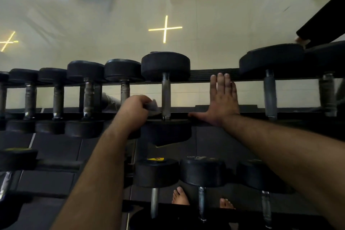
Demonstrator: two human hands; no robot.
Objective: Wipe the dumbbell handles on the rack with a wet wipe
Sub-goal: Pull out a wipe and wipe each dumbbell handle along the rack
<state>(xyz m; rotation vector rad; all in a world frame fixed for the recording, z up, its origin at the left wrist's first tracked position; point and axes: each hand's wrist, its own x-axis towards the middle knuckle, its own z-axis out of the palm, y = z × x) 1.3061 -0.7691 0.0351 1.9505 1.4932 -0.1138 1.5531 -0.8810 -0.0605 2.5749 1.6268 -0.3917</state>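
A row of black dumbbells lies across the upper rack (205, 75), metal handles pointing toward me. My left hand (135, 107) grips a crumpled grey wet wipe (153, 107), held just left of the middle dumbbell's handle (166, 95), near its lower end. Whether the wipe touches the handle I cannot tell. My right hand (222, 99) lies flat with straight fingers over an open slot in the rack, thumb along the front rail (242, 120).
More dumbbells sit on the lower tier (156, 172), and my bare feet (180, 197) show beneath. A mirror (112, 24) rises behind the rack. A larger dumbbell (270, 89) sits to the right, with a black-sleeved hand (301, 40) above it at the far right.
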